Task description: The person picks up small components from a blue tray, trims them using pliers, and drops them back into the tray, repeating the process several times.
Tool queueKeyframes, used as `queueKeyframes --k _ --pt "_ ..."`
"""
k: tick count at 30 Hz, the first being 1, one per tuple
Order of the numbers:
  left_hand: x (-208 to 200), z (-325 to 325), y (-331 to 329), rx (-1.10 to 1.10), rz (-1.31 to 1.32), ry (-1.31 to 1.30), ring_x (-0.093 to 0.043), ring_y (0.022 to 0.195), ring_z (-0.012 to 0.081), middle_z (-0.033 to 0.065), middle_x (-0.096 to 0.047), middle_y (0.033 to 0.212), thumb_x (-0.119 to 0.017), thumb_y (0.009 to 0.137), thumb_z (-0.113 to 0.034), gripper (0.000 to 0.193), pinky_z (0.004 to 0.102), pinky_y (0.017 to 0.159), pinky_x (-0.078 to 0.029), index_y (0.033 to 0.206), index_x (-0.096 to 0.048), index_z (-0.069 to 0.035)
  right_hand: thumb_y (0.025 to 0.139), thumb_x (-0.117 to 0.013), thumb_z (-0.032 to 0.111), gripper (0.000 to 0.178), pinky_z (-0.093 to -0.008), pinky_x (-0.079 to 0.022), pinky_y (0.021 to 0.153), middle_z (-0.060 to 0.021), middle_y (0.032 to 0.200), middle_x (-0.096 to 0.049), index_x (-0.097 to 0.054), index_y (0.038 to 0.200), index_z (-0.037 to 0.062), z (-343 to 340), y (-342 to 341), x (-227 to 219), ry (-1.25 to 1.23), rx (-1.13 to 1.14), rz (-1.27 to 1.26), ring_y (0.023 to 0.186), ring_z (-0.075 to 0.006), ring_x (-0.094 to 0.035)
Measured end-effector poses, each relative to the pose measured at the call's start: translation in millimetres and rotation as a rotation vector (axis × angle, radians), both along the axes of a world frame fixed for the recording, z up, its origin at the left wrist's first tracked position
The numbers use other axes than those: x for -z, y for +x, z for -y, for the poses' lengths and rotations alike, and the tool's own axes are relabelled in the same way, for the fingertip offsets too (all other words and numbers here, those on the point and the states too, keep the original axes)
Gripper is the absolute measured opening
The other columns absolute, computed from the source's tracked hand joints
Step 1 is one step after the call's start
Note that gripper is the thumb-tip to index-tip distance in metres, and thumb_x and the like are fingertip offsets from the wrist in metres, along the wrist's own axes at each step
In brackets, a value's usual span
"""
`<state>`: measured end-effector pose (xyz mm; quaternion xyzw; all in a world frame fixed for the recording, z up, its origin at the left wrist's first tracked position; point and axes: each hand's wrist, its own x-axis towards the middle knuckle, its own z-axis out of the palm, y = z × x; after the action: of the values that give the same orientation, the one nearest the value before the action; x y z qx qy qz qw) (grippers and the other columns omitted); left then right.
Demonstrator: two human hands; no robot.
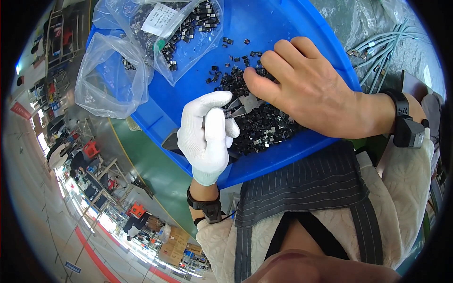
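My left hand (207,137), in a white knit glove, is closed with its fingers curled. Beside its fingertips is a grey metal piece (246,104) with a narrow end toward the glove; its exact kind is unclear. My bare right hand (306,89) is curled over the pile, thumb toward the left; whatever its hidden fingertips hold cannot be made out. Under both hands lies a heap of small black connector-like parts with metal bits (266,126), inside a blue plastic bin (193,80). A dark pointed piece (172,143) shows at the glove's left side.
Clear plastic bags (113,80) lie over the bin's far left, one holding more small black parts (200,21) and a white label (159,20). Light blue cables (387,52) rest on plastic sheeting at the right. Workbenches and people appear beyond the green floor (146,155).
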<state>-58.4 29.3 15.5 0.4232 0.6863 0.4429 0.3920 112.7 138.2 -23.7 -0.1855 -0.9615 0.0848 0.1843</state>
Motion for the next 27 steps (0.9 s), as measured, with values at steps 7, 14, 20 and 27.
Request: queueKeyframes --k 7,14,20,27 --pt "0.6 -0.4 -0.6 0.007 -0.022 -0.022 -0.05 0.046 0.0028 0.0002 -0.057 0.057 -0.045 0.093 -0.005 0.021 0.0175 0.042 -0.035 0.109 -0.06 -0.003 0.075 -0.056 0.011 0.03 -0.0335 -0.039 0.078 -0.0066 0.084 -0.047 -0.057 0.105 0.0047 4.7 -1.3 -0.5 0.017 0.028 0.018 0.084 -0.022 -0.049" --pt "-0.6 -1.0 -1.5 0.006 0.005 -0.064 -0.05 0.046 0.0028 0.0006 -0.057 0.056 -0.045 0.093 -0.004 0.022 0.0175 0.042 -0.035 0.108 -0.061 -0.003 0.075 -0.056 0.011 0.032 -0.0333 -0.039 0.075 -0.0066 0.083 -0.046 -0.056 0.106 0.0037 6.3 -0.7 -0.1 0.002 0.008 0.055 0.082 -0.0215 -0.049" --pt "3.6 -1.0 -0.8 0.045 -0.028 -0.074 -0.049 0.046 0.0027 0.001 -0.057 0.056 -0.044 0.094 -0.005 0.022 0.0178 0.042 -0.035 0.108 -0.061 -0.004 0.076 -0.056 0.01 0.033 -0.0328 -0.039 0.073 -0.0064 0.082 -0.045 -0.055 0.108 0.0025 8.8 3.7 -2.5 0.015 -0.019 0.154 0.081 -0.0211 -0.048" --pt "1.8 -1.2 -0.6 0.055 -0.023 -0.15 -0.048 0.045 0.0025 0.0011 -0.057 0.055 -0.044 0.094 -0.006 0.021 0.0182 0.042 -0.035 0.107 -0.061 -0.004 0.076 -0.056 0.009 0.031 -0.0323 -0.038 0.069 -0.0064 0.08 -0.045 -0.055 0.106 0.0006 13.6 3.3 -0.7 0.063 -0.02 0.199 0.08 -0.0206 -0.048"
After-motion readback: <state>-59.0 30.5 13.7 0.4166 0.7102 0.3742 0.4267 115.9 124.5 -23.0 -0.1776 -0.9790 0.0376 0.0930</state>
